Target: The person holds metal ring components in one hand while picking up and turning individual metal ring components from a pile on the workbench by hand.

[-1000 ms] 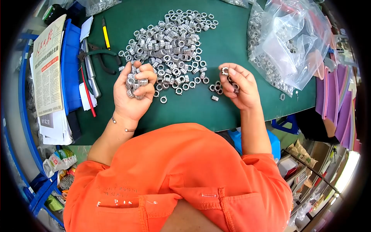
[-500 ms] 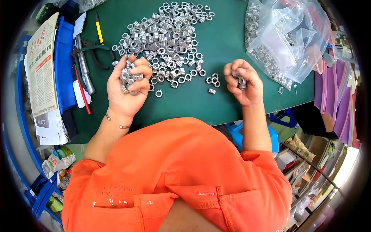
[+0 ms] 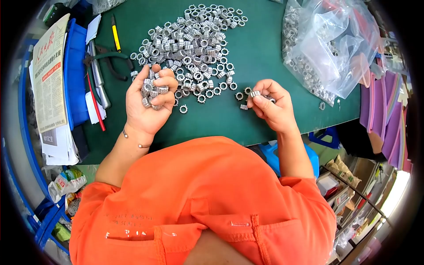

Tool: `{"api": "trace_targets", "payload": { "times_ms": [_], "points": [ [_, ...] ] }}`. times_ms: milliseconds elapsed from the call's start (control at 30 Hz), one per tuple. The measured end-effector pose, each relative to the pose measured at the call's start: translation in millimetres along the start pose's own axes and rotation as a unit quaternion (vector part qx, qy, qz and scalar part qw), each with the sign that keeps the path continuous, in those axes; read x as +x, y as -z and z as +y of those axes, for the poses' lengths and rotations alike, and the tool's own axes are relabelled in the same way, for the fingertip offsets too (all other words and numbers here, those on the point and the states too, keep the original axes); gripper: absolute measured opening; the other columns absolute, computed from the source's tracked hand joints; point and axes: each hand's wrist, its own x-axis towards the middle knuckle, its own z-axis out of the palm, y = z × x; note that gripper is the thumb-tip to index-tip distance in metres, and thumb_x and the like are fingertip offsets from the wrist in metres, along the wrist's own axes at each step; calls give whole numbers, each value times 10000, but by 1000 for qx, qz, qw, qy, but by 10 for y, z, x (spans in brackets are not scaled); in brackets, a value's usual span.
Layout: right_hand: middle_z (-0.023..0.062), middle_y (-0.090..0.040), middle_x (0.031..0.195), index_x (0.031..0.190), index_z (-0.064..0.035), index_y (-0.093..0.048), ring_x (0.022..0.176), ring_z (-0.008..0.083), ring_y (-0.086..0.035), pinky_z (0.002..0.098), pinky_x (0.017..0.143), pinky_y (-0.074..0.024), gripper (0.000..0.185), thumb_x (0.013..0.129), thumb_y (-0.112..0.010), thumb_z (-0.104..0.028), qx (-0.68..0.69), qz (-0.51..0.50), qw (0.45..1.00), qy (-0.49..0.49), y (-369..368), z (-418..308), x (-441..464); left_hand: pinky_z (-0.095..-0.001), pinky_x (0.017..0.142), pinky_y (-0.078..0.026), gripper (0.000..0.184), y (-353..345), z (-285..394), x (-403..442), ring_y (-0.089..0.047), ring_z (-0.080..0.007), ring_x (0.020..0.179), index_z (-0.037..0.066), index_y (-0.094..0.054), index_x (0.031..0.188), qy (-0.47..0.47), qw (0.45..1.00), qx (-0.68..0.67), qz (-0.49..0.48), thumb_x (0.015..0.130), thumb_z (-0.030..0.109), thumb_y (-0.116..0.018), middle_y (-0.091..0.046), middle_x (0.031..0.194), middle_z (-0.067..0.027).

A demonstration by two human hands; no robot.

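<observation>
A small silver-grey toothed metal ring (image 3: pixel 255 93) is pinched between the thumb and forefinger of the right hand (image 3: pixel 276 110), to the right of the loose heap of like rings (image 3: pixel 194 44) and nearer the person. The other right fingers curl over more grey metal, largely hidden. The ring looks light, stiff and hard to damage, though its smooth metal could slip; a pinch across the toothed outer wall, where the teeth give some bite, seems the best hold. Three loose rings (image 3: pixel 244 107) lie just beside those fingertips. At the heap's near left edge, the left hand (image 3: pixel 142 112) is turned palm up, its fingers curled around a cluster of rings (image 3: pixel 152 91). One stray ring (image 3: pixel 183 108) lies on the green counter (image 3: pixel 212 126), just below the heap. Well right of the heap sits a clear plastic bag (image 3: pixel 329 62) with more rings; left of it lie green-handled pliers (image 3: pixel 117 66) and a yellow-and-black pen-shaped tool (image 3: pixel 116 37).
</observation>
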Motion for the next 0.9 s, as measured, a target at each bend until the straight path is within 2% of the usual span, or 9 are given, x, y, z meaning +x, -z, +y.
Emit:
{"api": "trace_targets", "payload": {
  "times_ms": [233, 333, 433, 500, 567, 633, 700, 833, 900],
  "points": [
    [155, -590, 726, 978, -38, -499, 427, 110, -434, 210, 371, -330, 182, 885, -521, -192, 270, -57, 960, 46, -28, -454, 31, -252, 446, -359, 195, -43, -3, 14, -468, -133, 752, 71, -527, 913, 10, 1000, 12, 2, 923, 245, -440, -419, 863, -38],
    [93, -541, 657, 808, -46, -467, 399, 92, -400, 212, 350, -304, 188, 905, -506, -203, 52, 83, 956, 276, 249, -995, 88, -239, 437, -365, 196, -54, -19, 14, -473, -129, 752, 78, -529, 913, -6, 1000, 26, 13, 926, 251, -438, -428, 862, -34],
    [56, -524, 632, 775, -48, -457, 426, 63, -397, 204, 360, -294, 208, 925, -495, -187, -87, 363, 809, 453, 422, -1404, 274, -240, 422, -367, 189, -43, -23, -6, -487, -130, 732, 92, -532, 911, -14, 999, 28, 29, 920, 261, -450, -447, 850, -38],
    [58, -565, 684, 849, -30, -518, 553, 90, -496, 215, 484, -397, 208, 919, -510, -225, -229, 425, 778, 402, 862, -1375, 407, -233, 413, -365, 182, -13, 13, 0, -500, -130, 711, 107, -538, 901, -21, 998, 27, 50, 913, 274, -466, -471, 843, -46],
    [67, -612, 771, 950, -2, -575, 710, 149, -565, 260, 681, -451, 258, 921, -497, -246, -419, 433, 751, 270, 1230, -1289, 505, -246, 445, -370, 187, 12, 47, -2, -499, -128, 738, 101, -530, 898, -15, 999, 20, 36, 916, 269, -450, -452, 843, -29],
    [75, -629, 867, 1006, 24, -590, 847, 184, -570, 286, 810, -422, 290, 930, -464, -226, -394, 429, 745, 324, 995, -1252, 487, -249, 448, -371, 194, -10, 52, -8, -498, -128, 738, 98, -529, 897, -16, 999, 18, 23, 916, 274, -448, -452, 844, -26],
    [92, -611, 900, 938, 16, -588, 843, 163, -558, 274, 773, -429, 160, 902, -484, -100, -425, 408, 646, 486, 898, -1222, 467, -251, 449, -362, 197, 37, 106, 1, -497, -128, 743, 99, -531, 902, -12, 1000, 25, -1, 914, 278, -450, -448, 843, -20],
    [67, -572, 762, 870, 16, -595, 693, 144, -528, 256, 621, -424, 65, 820, -556, 30, -407, 321, 772, 366, 143, -985, 120, -247, 431, -370, 203, 4, 95, -10, -490, -142, 733, 63, -527, 898, -15, 1000, 17, -16, 916, 244, -437, -435, 839, -47],
    [106, -564, 744, 837, 4, -606, 656, 233, -559, 293, 589, -442, 79, 764, -598, 32, -551, 120, 764, 314, 33, -852, 105, -239, 439, -366, 205, -10, 69, -23, -485, -135, 743, 50, -517, 906, -15, 1000, 7, -22, 924, 235, -432, -424, 856, -51]
  ]
}}
